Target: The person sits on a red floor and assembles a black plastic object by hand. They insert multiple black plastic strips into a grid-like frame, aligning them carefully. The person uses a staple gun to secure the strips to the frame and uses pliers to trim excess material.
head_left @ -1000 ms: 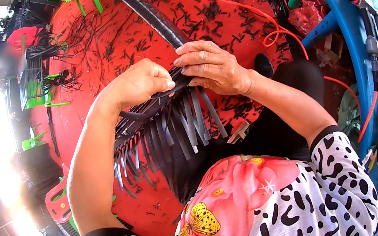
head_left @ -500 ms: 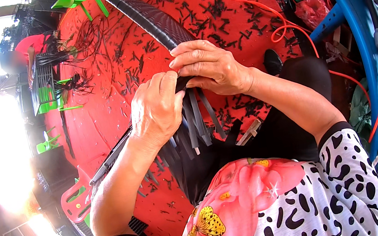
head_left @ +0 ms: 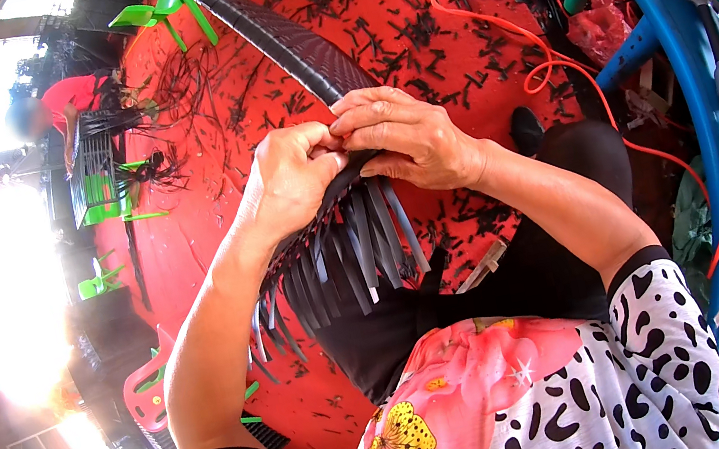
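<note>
Fingers of the left hand (head_left: 298,176) and right hand (head_left: 415,140) pinch the weave (head_left: 291,52), held above the floor (head_left: 195,191), slanting toward its far left edge. If either pinch loosens, the hanging strips (head_left: 363,243) could slip and slacken.

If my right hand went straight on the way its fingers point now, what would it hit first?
Most likely your bare left hand: it is just ahead of your right hand, at the black woven piece with flat hanging strips. Depth is unclear, so they may already touch.
</note>
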### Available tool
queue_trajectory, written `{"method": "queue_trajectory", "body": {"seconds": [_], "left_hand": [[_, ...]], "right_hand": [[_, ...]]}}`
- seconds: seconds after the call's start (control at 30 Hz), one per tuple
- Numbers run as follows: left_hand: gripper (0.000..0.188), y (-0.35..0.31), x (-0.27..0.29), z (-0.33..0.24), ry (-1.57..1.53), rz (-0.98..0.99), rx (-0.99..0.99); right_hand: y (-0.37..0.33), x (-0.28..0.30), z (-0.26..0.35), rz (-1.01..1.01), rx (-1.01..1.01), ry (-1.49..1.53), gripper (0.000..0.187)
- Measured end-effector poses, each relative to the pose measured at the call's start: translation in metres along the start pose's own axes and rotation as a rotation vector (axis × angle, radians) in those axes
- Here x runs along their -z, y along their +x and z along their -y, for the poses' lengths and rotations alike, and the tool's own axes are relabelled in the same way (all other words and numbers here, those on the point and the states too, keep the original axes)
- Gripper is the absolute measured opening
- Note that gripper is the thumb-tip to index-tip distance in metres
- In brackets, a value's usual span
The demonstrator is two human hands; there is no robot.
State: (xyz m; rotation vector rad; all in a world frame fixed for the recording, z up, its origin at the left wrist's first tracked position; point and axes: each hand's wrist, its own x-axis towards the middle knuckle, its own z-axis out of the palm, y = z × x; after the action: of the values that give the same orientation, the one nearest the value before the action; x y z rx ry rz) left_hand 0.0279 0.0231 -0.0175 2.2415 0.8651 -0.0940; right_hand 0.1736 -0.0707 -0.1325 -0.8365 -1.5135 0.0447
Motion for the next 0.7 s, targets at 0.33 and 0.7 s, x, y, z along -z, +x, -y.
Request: {"method": "queue_trajectory", "body": {"seconds": [0.33,0.7], "left_hand": [[0.009,0.0,-0.001,0.0,0.079,-0.062,-0.293],[0.011,-0.013,-0.012,-0.01,0.446,-0.245,-0.622]], "right_hand": [[0.0,0.0,0.0,-0.03,-0.059,0.008,0.044],[0.002,-0.002,-0.005,-0.037,0.015,-0.034,0.038]]}}
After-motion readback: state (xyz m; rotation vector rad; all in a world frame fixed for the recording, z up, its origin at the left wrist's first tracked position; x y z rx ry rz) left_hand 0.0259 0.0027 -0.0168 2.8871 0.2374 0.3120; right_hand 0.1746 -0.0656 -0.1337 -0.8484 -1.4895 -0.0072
